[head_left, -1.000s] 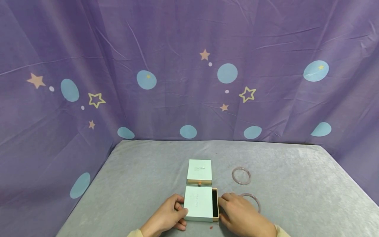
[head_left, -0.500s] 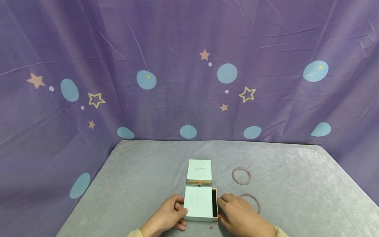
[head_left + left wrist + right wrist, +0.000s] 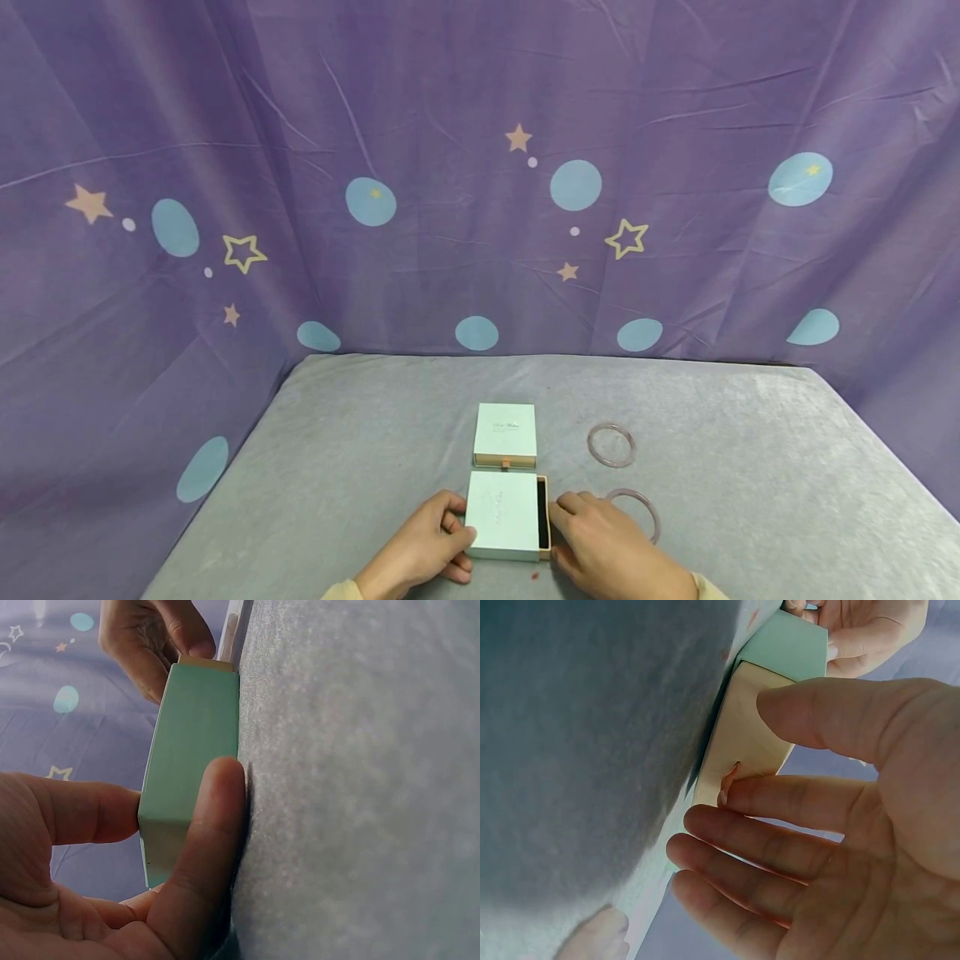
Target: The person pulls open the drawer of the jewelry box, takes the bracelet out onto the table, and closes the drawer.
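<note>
A mint-green jewelry box [image 3: 501,515] lies flat with its tan, black-lined drawer [image 3: 547,492] sticking out slightly on the right. My left hand [image 3: 420,542] grips the sleeve's left end, thumb and fingers around its corner in the left wrist view. At the drawer's end is my right hand [image 3: 611,542]. Seen from the right wrist, its thumb and index finger rest against the tan drawer face [image 3: 746,724], beside a small orange ribbon tab [image 3: 729,781], the other fingers extended. One pinkish bangle [image 3: 647,502] lies partly hidden behind the right hand.
A second mint-green box [image 3: 506,429], with its drawer in, sits directly behind the first. Another pinkish bangle [image 3: 610,426] lies to its right on the grey cloth [image 3: 360,442]. A purple patterned curtain [image 3: 450,275] encloses the table's back and sides.
The drawer has slid a little to the left into its sleeve, and the right hand has moved with it. My left hand and the other things have stayed put.
</note>
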A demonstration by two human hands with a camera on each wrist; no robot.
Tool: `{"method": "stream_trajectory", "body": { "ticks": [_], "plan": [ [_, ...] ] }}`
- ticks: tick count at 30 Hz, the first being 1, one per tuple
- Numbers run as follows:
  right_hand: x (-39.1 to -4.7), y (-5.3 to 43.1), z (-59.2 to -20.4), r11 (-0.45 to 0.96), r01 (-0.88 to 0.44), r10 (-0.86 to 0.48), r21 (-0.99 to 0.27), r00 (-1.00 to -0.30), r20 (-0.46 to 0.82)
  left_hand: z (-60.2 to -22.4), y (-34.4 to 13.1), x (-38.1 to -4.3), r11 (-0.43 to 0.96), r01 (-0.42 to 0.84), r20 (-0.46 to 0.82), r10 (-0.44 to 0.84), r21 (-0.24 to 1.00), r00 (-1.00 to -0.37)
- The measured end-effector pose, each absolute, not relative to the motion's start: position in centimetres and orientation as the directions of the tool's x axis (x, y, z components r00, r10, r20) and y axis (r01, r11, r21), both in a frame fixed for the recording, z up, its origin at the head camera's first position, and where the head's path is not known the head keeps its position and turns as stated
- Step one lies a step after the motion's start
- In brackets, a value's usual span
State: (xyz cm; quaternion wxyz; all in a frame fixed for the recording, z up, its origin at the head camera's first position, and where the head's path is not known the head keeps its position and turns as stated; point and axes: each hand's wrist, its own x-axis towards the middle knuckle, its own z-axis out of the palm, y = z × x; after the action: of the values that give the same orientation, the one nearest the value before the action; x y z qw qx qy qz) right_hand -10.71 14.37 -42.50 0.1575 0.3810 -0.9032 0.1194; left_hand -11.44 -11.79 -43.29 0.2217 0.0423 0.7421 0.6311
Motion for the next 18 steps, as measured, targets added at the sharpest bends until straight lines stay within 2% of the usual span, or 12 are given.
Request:
{"method": "stream_trajectory", "body": {
  "ticks": [18],
  "plan": [
    [-10.64, 14.20, -42.63, 0.667, -0.738, -0.658, -0.097, -0.646, 0.387, -43.22, -11.78, -11.44, 0.189, -0.219, -0.274, 0.349, 0.957, -0.896]
  ]
}}
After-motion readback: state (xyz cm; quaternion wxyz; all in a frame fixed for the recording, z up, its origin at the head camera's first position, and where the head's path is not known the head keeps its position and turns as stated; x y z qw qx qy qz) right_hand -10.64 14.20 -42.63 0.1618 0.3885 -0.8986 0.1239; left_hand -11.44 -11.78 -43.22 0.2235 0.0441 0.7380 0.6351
